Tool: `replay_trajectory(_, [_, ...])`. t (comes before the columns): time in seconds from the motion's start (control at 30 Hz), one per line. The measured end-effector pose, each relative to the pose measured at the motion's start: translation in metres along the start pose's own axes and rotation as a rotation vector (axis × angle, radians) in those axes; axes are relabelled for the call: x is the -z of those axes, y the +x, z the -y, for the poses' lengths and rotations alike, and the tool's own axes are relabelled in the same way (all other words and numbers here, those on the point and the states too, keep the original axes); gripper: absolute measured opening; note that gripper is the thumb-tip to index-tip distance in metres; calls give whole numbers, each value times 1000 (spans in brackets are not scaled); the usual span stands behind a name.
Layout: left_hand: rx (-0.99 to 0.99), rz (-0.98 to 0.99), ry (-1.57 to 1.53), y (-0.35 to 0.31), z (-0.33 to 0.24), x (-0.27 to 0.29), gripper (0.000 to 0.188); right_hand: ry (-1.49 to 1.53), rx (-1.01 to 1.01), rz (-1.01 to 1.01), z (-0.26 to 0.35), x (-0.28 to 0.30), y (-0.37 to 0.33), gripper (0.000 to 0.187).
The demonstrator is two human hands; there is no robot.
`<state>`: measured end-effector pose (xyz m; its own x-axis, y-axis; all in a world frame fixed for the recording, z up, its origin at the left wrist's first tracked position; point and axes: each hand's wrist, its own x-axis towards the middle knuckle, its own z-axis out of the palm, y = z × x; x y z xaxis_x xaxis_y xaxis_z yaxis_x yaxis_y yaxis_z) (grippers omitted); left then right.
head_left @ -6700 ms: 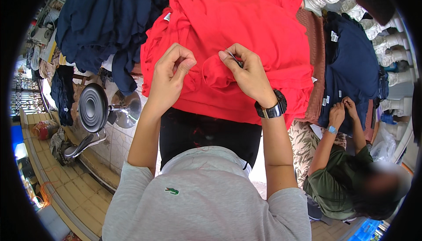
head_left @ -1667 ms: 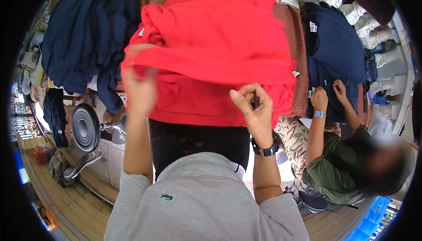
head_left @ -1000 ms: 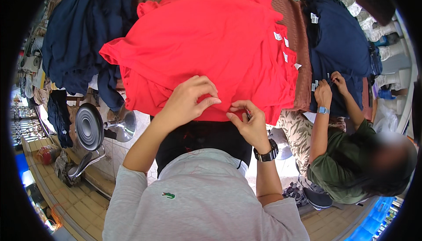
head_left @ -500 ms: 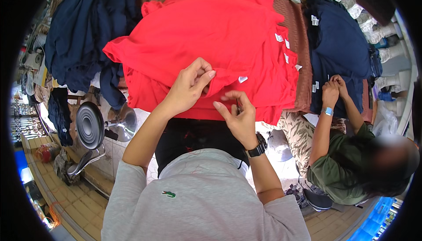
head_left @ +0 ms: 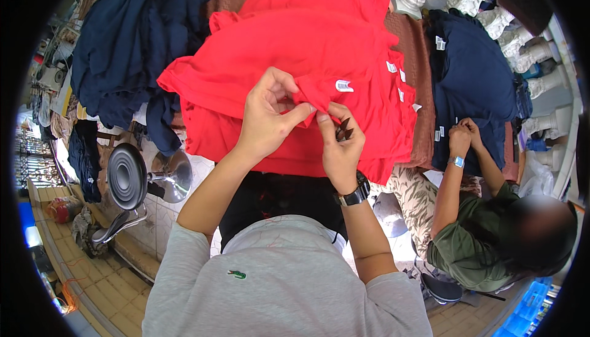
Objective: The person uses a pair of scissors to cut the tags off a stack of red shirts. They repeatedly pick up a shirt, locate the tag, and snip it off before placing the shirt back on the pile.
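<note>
A pile of red shirts (head_left: 276, 42) lies in front of me, with several white labels along its right side. My left hand (head_left: 267, 112) is closed, pinching a fold of the top red shirt between thumb and fingers. My right hand (head_left: 344, 149) meets it from the right, its thumb and finger closed at the same fold. Small dark thread snips (head_left: 345, 130) are tucked in that right hand, their two points sticking out beyond the fingers. Just above the hands a white label (head_left: 344, 86) shows on the shirt.
Dark navy garments (head_left: 129, 48) are heaped on the left. More navy garments (head_left: 470, 66) lie on the right, where a co-worker's hands (head_left: 464, 137) work at them. A brown cloth (head_left: 413, 48) covers the table. A black round stool (head_left: 127, 176) stands at lower left.
My right hand has moved up to the pinched fold and closed there. The snips' points now show clearly. The shirt's label has turned more into view.
</note>
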<state>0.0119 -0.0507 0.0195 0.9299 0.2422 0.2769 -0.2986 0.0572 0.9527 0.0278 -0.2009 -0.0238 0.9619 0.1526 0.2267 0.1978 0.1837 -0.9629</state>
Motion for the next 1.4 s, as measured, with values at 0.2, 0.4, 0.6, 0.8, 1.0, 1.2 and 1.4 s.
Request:
replay_trajectory(0.2, [-433,-201,863,46,-22,41,21,7,-86,50,39,36,28,12])
replay_trajectory(0.4, [-82,-111,-189,45,-45,40,30,-629,716,-441,72,48,54,29])
replay_trajectory(0.6, [-881,-121,944,49,-65,76,28,-530,726,-470,77,57,57,33])
replay_trajectory(0.8, [-42,325,912,14,-16,139,47,-641,144,370,17,61,9,33])
replay_trajectory(1.0, [-448,-100,904,-12,-51,74,22,-461,-68,262,33,40,5,30])
replay_trajectory(1.2, [-33,34,733,-22,24,33,52,-453,-28,243,-11,0,14,53])
replay_trajectory(1.4, [-28,-52,987,-24,41,23,52,-439,-15,199,-21,2,10,69])
